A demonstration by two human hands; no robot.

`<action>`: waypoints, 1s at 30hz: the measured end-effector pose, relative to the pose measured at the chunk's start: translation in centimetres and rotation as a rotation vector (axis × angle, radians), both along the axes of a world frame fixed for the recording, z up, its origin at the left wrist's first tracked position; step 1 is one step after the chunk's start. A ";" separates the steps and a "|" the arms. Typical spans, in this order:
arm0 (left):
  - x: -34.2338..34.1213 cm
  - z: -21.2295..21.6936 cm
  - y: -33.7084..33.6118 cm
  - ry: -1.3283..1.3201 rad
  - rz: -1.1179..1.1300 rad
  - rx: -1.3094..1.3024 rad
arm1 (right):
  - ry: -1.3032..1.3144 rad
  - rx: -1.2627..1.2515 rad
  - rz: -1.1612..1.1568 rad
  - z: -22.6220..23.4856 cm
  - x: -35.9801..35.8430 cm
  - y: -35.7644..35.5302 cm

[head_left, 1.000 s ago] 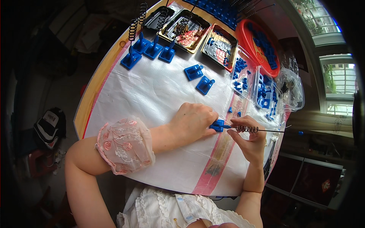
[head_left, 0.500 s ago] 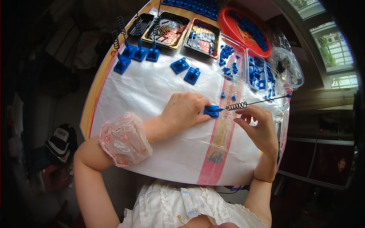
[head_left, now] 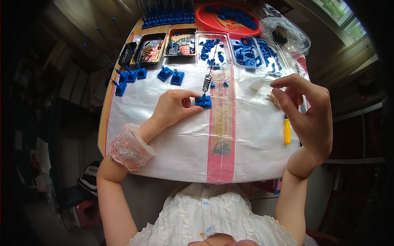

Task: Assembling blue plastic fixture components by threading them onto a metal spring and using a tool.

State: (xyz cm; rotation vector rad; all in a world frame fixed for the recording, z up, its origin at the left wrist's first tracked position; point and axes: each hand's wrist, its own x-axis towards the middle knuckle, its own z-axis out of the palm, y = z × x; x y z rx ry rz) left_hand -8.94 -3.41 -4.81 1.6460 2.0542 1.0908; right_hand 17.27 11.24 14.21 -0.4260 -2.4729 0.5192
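My left hand (head_left: 174,107) pinches a small blue plastic base (head_left: 203,102) between thumb and fingers, on the sheet-covered table. From that base a black coil spring (head_left: 207,83) rises, its thin straight rod running up past the clear tray behind. My right hand (head_left: 305,108) hovers over the table's right side, away from the base. Its thumb and index finger are curved with a small gap, and I see nothing between them. Two blue bases (head_left: 177,77) without springs lie beyond my left hand. Two tiny blue pieces (head_left: 225,84) lie right of the spring.
Several blue bases with springs (head_left: 120,88) stand at the left. Behind are black trays (head_left: 166,53), clear trays of blue parts (head_left: 261,65), a red basin (head_left: 198,18) and rows of blue bases (head_left: 168,19). A yellow handle (head_left: 287,132) lies by my right hand.
My right hand has left the spring and moved right. The spring and rod, which lay pointing right, now point away from me, with my left hand still on the base. The view has shifted.
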 end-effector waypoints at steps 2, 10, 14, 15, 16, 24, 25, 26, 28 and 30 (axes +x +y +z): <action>0.0 0.0 0.2 -0.036 -0.005 -0.012 | 0.024 -0.014 0.013 1.1 1.6 0.6; -0.6 -0.6 0.0 -0.007 -0.008 -0.026 | 0.195 0.014 -0.061 3.5 7.2 5.1; -0.2 -0.7 0.1 0.027 -0.008 -0.011 | 0.295 0.163 -0.245 4.1 6.8 3.8; -0.2 -0.6 -0.1 0.035 -0.004 -0.004 | 0.336 0.124 -0.219 4.3 7.1 3.9; -0.1 -0.7 -0.3 0.043 0.004 0.008 | 0.376 0.084 -0.193 4.4 7.3 4.0; 0.1 -0.4 0.1 0.067 0.009 0.000 | 0.351 0.196 -0.251 5.1 7.2 2.5; 0.1 -0.5 -0.1 0.066 0.013 -0.004 | 0.401 0.203 -0.255 5.2 7.2 2.5; 0.1 -0.4 0.0 0.056 0.010 -0.005 | 0.453 0.219 -0.260 5.3 7.2 2.5; 0.1 -0.3 0.1 0.035 0.008 -0.007 | 0.709 0.195 -0.210 4.7 7.8 4.1; -0.2 -0.6 0.2 0.018 -0.003 -0.011 | 0.970 0.168 -0.145 4.1 8.4 6.0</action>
